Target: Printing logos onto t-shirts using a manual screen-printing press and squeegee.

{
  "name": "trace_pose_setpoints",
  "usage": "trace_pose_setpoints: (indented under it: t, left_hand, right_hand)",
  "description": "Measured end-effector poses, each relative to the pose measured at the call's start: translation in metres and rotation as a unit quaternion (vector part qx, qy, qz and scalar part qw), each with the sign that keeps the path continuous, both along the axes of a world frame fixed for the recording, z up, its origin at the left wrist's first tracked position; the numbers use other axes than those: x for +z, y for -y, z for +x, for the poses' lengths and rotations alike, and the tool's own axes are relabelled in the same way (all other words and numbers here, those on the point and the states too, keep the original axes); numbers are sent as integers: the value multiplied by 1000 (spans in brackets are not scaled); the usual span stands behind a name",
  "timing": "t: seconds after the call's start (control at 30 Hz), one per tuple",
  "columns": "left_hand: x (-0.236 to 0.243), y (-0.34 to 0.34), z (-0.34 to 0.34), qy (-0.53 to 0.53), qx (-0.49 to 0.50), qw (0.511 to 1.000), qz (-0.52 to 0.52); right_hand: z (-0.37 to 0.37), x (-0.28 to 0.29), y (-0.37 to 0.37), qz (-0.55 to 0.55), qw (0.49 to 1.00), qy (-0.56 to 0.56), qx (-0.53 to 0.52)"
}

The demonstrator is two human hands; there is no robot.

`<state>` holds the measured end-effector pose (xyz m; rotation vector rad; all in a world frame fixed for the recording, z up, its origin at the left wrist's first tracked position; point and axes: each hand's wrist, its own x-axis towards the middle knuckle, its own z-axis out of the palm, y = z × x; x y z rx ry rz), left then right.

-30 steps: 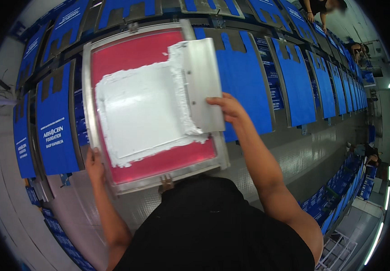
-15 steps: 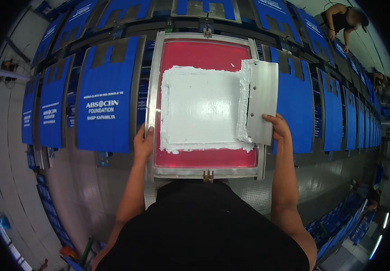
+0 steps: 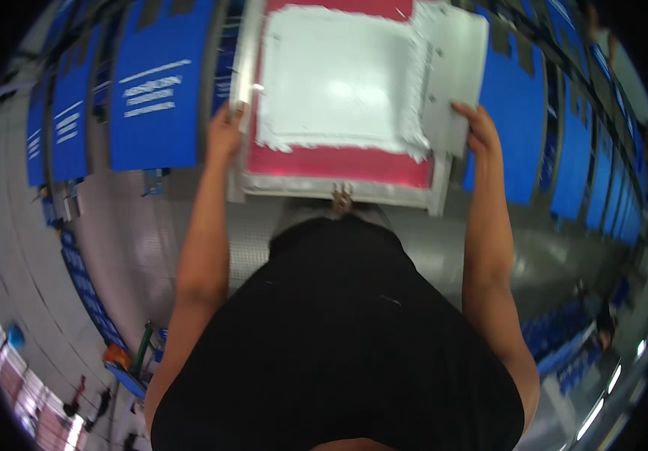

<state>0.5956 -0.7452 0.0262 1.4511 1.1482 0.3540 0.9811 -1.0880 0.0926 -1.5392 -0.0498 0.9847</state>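
Note:
A metal-framed printing screen (image 3: 294, 184) with pink mesh (image 3: 369, 169) sits in front of me, slightly blurred, carrying a broad patch of white paste (image 3: 324, 83) with thick ridges at its borders. My left hand (image 3: 226, 131) grips the frame's left rail. My right hand (image 3: 480, 131) has its fingers closed on a flat metal squeegee (image 3: 455, 68), which lies along the right side of the screen against a thick band of paste. A small metal clamp (image 3: 341, 197) is at the middle of the screen's near edge.
Blue bag blanks lie on metal plates in long rows to the left (image 3: 158, 135) and right (image 3: 512, 143). More blue pieces (image 3: 91, 286) line a second row at lower left. Blurred co-workers show at the far right. A grey floor (image 3: 429, 225) shows beside my body.
The screen, tilted a second ago, looked straight half a second ago and now sits higher in the picture, with more of my body showing. Both hands keep their holds.

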Motion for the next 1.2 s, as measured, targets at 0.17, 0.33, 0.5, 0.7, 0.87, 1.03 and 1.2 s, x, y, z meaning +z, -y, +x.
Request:
trace_pose_setpoints:
  t: [0.17,0.33,0.5,0.7,0.87,1.03,1.2]
  left_hand:
    - [-17,0,-3,25,38,999,23]
    - [2,18,8,35,-3,999,-5]
    - [-1,12,0,13,41,999,-8]
    - [-10,7,-5,45,53,998,7]
    - [-16,11,-2,15,-26,996,82]
    - [38,47,4,-189,-137,910,341]
    - [49,162,-33,-110,-406,907,-7]
  right_hand:
    - [-20,15,-11,-24,1000,-16,-7]
    - [-21,15,-5,-16,1000,-7,-16]
    - [-27,14,-13,-19,1000,4,-23]
    - [-15,0,-8,16,1000,-22,-9]
    - [-12,1,0,22,999,-34,-6]
    - [-19,21,3,-6,999,32,-9]
    - [-41,72,-47,-103,939,274,181]
